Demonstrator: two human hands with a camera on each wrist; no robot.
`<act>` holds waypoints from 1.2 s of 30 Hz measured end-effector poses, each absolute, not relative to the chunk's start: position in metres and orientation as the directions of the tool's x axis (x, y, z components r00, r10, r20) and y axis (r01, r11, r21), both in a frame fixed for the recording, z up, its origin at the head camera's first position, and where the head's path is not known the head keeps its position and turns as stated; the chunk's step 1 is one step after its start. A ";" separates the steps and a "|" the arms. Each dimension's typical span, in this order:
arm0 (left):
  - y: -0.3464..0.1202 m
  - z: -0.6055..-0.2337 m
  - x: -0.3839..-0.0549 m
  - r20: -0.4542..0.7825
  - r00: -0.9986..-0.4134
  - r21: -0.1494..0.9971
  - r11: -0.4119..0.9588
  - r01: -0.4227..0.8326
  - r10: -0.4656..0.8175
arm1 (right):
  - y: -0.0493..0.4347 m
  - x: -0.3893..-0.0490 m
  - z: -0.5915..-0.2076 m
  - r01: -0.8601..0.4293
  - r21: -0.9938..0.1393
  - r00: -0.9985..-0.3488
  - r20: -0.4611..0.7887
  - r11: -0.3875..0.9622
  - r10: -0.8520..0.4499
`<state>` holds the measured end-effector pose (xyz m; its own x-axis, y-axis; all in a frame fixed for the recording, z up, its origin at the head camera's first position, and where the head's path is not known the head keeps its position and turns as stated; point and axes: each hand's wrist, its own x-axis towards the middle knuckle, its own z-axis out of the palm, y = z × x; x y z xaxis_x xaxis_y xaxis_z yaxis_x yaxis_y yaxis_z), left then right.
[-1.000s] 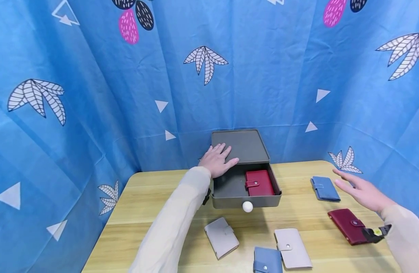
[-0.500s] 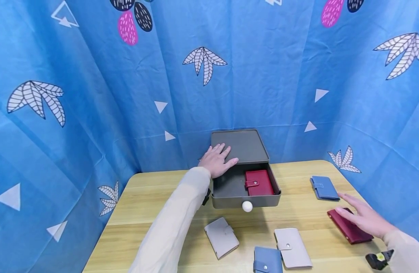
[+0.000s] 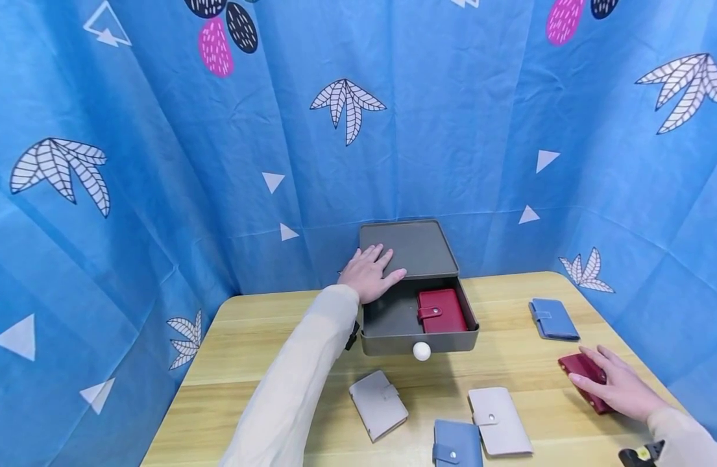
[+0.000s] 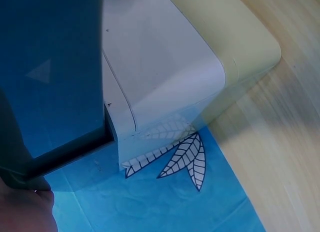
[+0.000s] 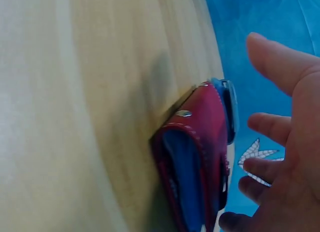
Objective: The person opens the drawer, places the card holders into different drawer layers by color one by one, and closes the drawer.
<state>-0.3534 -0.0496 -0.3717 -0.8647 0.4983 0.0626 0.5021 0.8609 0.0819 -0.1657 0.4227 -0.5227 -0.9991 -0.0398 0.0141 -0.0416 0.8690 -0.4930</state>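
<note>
My left hand (image 3: 371, 275) rests flat with spread fingers on the grey top of a drawer box (image 3: 413, 246). The drawer (image 3: 387, 346) with its round white knob (image 3: 421, 351) stands pulled out, and a bright red wallet (image 3: 442, 311) lies in its right half. On the right, my right hand (image 3: 618, 384) hovers over a dark red wallet (image 5: 200, 122), fingers apart. The right wrist view shows a gap between that hand and the wallet. In the left wrist view, part of the left hand (image 4: 25, 212) shows at the lower left.
A blue wallet (image 3: 555, 319) lies behind the right hand. In front of the drawer are a light grey wallet (image 3: 378, 405), another blue wallet (image 3: 459, 444) and a pale wallet (image 3: 500, 421). Blue patterned cloth (image 3: 311, 162) borders the wooden table (image 3: 259, 337) at the back and sides.
My right hand has come down and toward me, from beside the far blue wallet to over the dark red wallet. The left hand has stayed on the box.
</note>
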 end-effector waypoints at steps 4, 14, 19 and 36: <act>-0.050 -0.372 -0.354 0.063 -0.866 0.085 0.862 0.500 0.496 | 0.425 -0.165 -0.530 -0.044 -0.482 -0.999 0.005 0.875 -0.047; -0.048 -0.376 -0.356 0.064 -0.868 0.093 0.863 0.497 0.493 | 0.429 -0.160 -0.538 -0.060 -0.427 -0.997 -0.016 0.902 -0.073; -0.049 -0.377 -0.359 0.065 -0.869 0.084 0.865 0.494 0.490 | 0.428 -0.161 -0.541 -0.063 -0.424 -0.997 -0.007 0.903 -0.073; -0.049 -0.379 -0.358 0.073 -0.877 0.087 0.873 0.479 0.474 | 0.423 -0.160 -0.543 -0.058 -0.403 -0.998 0.003 0.913 -0.062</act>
